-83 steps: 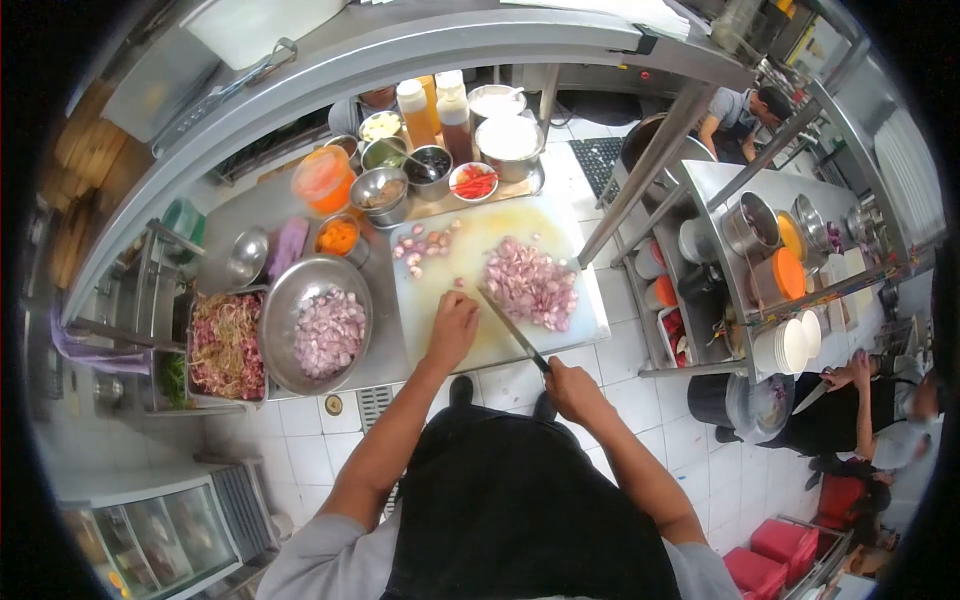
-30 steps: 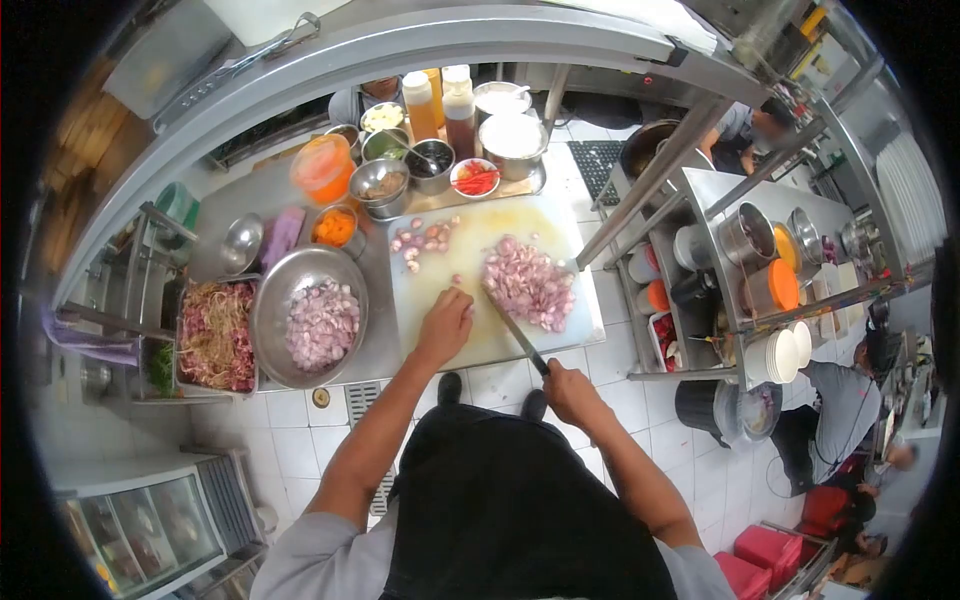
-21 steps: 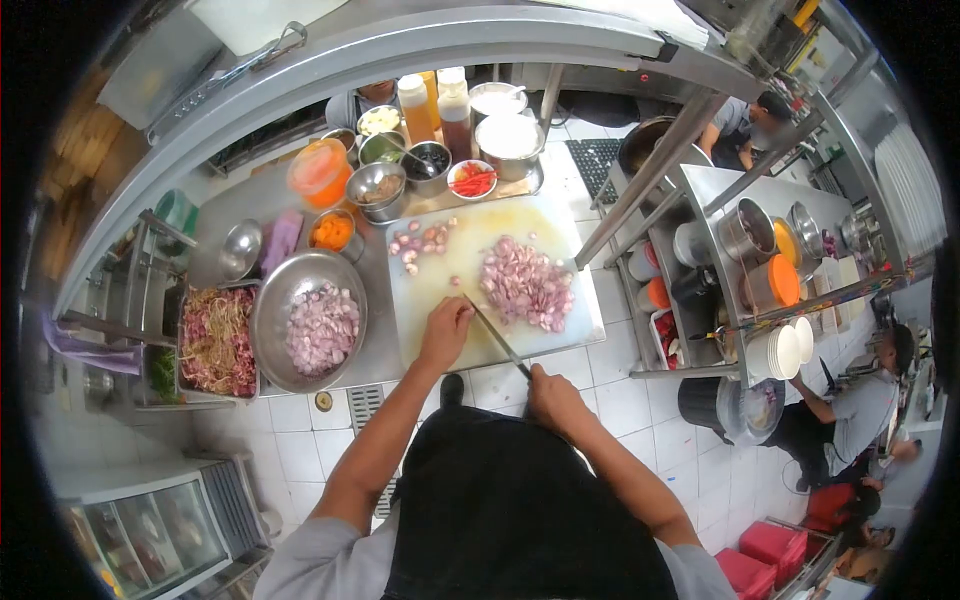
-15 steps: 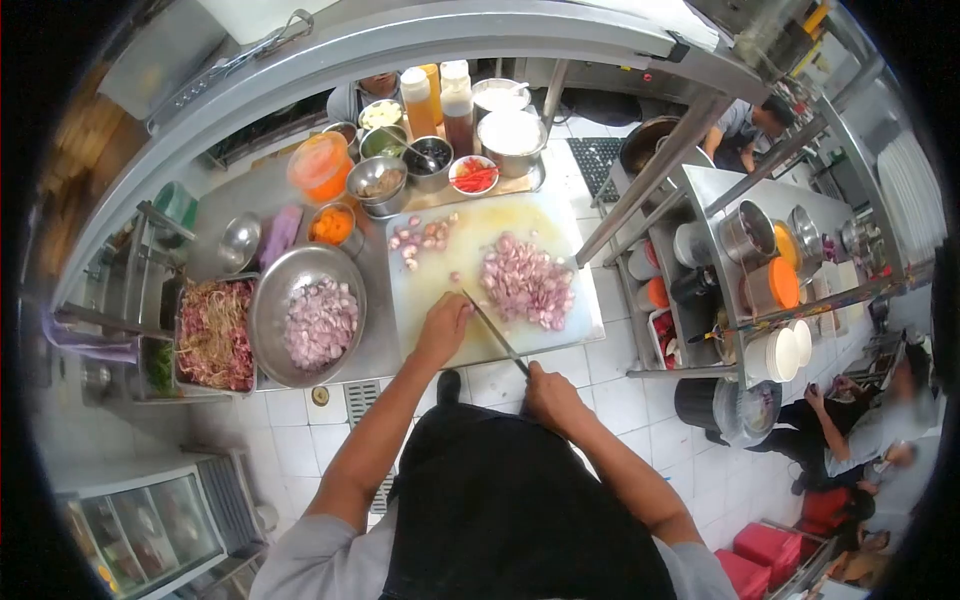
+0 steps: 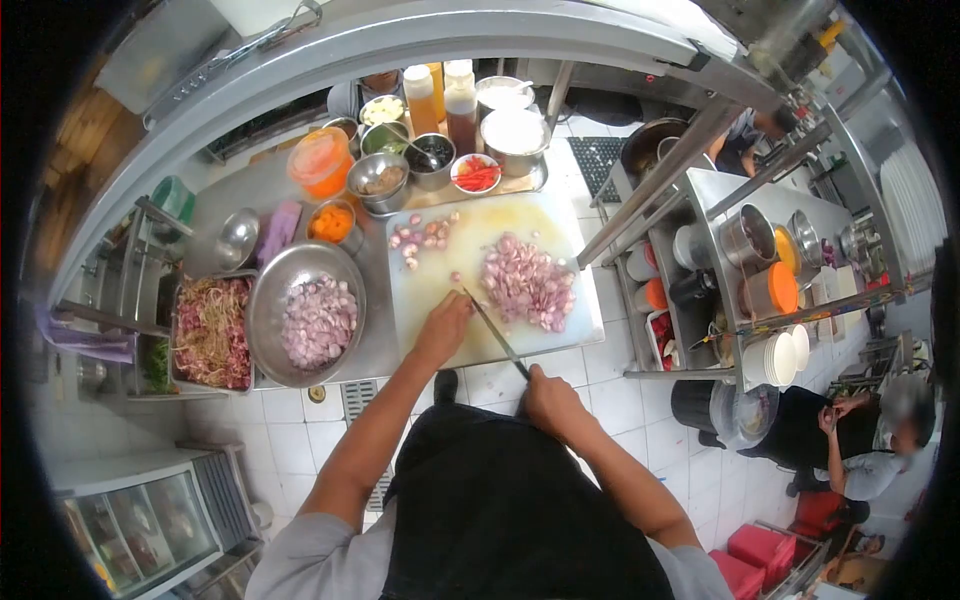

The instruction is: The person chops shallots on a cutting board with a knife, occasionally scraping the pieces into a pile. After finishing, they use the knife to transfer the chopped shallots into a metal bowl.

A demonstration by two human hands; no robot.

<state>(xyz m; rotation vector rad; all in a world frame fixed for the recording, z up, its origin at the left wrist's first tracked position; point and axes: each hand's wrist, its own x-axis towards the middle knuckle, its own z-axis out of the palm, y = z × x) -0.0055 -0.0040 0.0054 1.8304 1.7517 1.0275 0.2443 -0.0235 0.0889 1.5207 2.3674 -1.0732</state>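
Observation:
In my right hand [image 5: 553, 398] is the handle of a knife [image 5: 497, 332], its blade slanting up and left over the white cutting board [image 5: 420, 300]. My left hand [image 5: 443, 326] rests on the board with curled fingers pressed together by the blade's tip; whatever they pinch is hidden. A heap of cut shallots [image 5: 527, 282] lies to the right of the blade. Farther back on the board are several whole peeled shallots [image 5: 425, 235], and a single small one [image 5: 456, 277] sits just beyond my left fingertips.
Left of the board stands a steel bowl [image 5: 262, 345] of chopped shallots, beside a tray [image 5: 213, 335] of unpeeled ones. Behind are sauce bottles [image 5: 420, 105], red chillies [image 5: 475, 175] and an orange-lidded tub [image 5: 320, 163]. A metal post [image 5: 640, 190] rises at right; a co-worker [image 5: 850, 430] stands beyond.
My hands and the knife stay almost in the same place. The co-worker at the far right has shifted posture, with hands now together.

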